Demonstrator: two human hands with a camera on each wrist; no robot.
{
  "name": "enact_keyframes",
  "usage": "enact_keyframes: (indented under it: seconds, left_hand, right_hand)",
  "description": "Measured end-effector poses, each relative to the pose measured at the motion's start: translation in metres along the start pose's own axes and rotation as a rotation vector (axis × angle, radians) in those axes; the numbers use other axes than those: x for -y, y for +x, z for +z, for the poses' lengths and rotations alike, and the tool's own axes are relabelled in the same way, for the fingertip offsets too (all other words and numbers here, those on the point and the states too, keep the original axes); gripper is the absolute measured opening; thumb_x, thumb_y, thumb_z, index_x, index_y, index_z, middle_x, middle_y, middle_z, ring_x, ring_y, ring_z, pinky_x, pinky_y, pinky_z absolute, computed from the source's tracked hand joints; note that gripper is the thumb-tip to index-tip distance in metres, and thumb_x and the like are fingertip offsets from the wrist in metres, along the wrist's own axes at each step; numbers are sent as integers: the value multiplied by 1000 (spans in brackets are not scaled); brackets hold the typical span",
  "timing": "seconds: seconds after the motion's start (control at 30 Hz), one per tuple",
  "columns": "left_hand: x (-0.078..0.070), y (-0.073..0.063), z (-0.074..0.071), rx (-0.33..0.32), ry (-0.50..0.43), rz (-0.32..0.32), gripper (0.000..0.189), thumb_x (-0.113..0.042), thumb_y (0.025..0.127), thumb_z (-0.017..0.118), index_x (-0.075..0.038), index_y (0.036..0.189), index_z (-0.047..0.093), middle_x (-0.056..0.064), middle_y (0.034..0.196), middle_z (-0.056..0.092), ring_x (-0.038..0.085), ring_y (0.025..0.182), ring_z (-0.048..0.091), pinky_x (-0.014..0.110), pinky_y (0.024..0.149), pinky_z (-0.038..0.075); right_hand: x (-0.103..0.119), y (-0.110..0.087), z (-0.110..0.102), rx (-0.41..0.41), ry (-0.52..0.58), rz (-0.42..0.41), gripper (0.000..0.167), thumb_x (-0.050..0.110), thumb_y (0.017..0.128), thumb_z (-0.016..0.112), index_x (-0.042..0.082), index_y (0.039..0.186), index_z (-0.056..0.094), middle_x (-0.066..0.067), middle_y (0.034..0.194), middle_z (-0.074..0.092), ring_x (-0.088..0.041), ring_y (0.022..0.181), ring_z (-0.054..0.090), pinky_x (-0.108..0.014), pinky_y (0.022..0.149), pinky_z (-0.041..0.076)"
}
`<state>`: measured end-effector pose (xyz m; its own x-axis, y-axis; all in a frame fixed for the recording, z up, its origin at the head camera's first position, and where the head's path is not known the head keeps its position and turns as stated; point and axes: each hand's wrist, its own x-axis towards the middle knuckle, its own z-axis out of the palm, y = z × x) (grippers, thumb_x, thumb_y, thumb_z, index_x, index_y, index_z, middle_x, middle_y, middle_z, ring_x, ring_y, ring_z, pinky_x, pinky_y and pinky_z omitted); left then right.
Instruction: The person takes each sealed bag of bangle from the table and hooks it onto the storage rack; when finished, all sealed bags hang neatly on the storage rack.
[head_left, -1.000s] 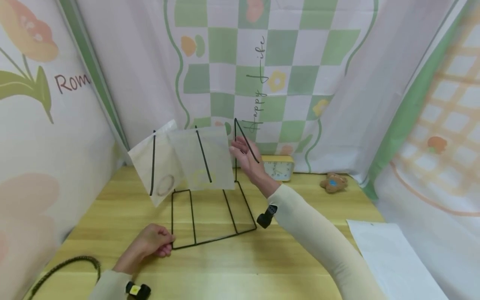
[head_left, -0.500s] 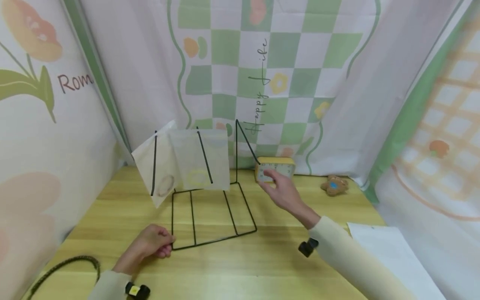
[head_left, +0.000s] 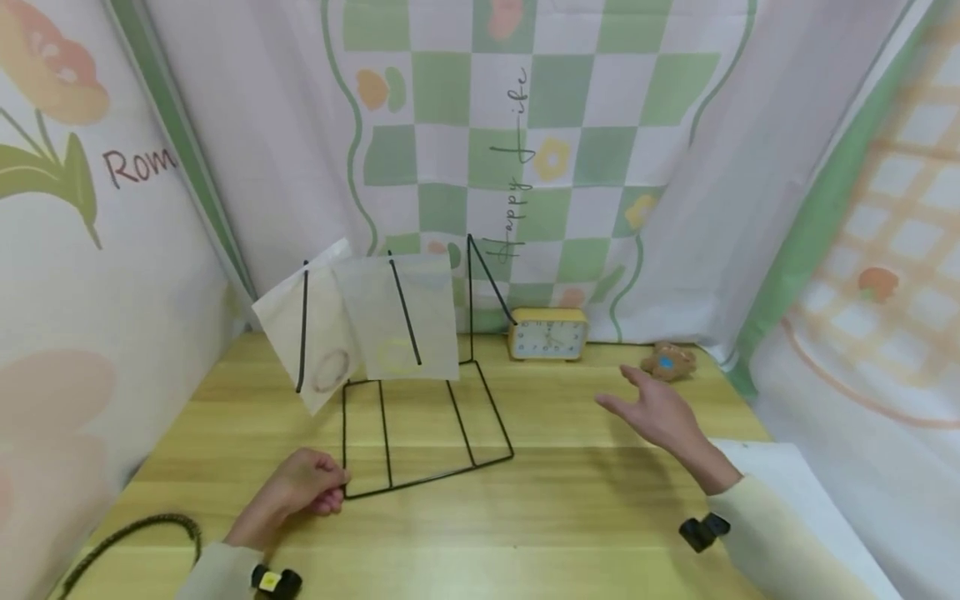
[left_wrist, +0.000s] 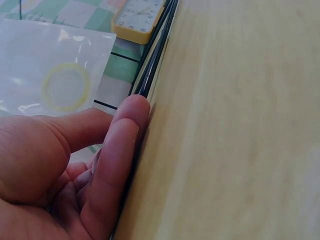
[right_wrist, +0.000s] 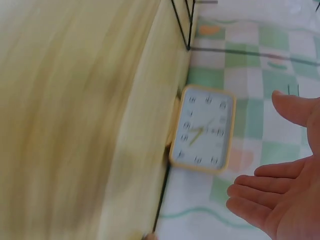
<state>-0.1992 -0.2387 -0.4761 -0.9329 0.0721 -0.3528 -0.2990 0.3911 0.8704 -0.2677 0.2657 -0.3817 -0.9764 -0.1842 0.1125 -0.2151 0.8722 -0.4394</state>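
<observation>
A black wire rack point(head_left: 431, 477) stands on the table, its flat base toward me and its slanted prongs raised at the back. At the base's near left corner, my left hand point(head_left: 309, 482) pinches the wire between thumb and fingers. From the left prong hangs a clear plastic bag point(head_left: 281, 312) with a brownish ring inside. Another clear bag point(head_left: 367, 292) hangs on the middle prong and holds a yellow ring point(left_wrist: 67, 108). The right prong point(head_left: 492, 282) is bare. My right hand point(head_left: 660, 414), thumb spread from straight fingers, is held over the table's right side with nothing in it.
A yellow alarm clock point(head_left: 549, 335) stands behind the rack, close to the patterned curtain. Right of it lies a small brown plush toy point(head_left: 671, 363). A white sheet point(head_left: 795, 492) is at the right edge, partly behind my sleeve. A dark braided cord point(head_left: 142, 522) curves at the near left.
My right hand has come away from the rack's right prong, passing in front of the clock toward the right and nearer to me. The left hand stays at the rack's corner.
</observation>
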Motion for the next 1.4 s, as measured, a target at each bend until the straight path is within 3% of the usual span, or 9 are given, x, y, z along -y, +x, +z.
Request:
enact_keyframes:
  seconds: [0.33,0.53,0.8,1.03,1.17,1.4]
  left_hand:
    - [-2,-2,0,-7,-2,18,16,-9,92,65,4,84,62,11,67,65,17,55,66,30,53,60]
    - [-2,-4,0,-11,9,10,16,-10,92,65,4,84,62,11,67,65,17,55,66,30,53,59]
    - [-4,-4,-2,-5,12,10,16,-10,92,65,4,85,62,12,68,65,18,56,66,31,54,60]
    - [-4,-3,-1,-6,10,1,16,-10,92,66,4,84,62,13,68,65,18,57,66,32,55,60]
    - [-4,-3,0,-18,17,-11,16,-10,92,66,4,84,62,13,69,65,19,57,66,32,55,60]
    - [-5,-3,2,-29,29,-20,16,-10,92,66,3,84,62,13,69,65,20,57,66,32,55,60]
  right_hand:
    - [-42,-14,-20,-7,-73,82,90,60,93,54,-13,143,35,-35,140,43,-55,112,53,-62,82,50]
    - [-92,-22,-26,-2,-140,184,99,65,92,51,-22,137,33,-45,134,39,-61,113,46,-67,81,47]
    - [-151,-35,-35,82,-161,347,112,75,87,47,-24,136,28,-48,133,33,-64,111,43,-66,76,48]
    - [-168,-43,-45,126,-149,393,114,75,87,46,-28,133,28,-50,130,32,-64,110,42,-66,80,47]
    - [-173,-46,-46,162,-138,482,118,79,84,46,-27,132,27,-50,129,33,-63,110,43,-64,80,48]
    - [-188,-57,-46,159,-141,574,108,81,83,44,-22,114,44,-37,98,54,-38,78,58,-46,58,48]
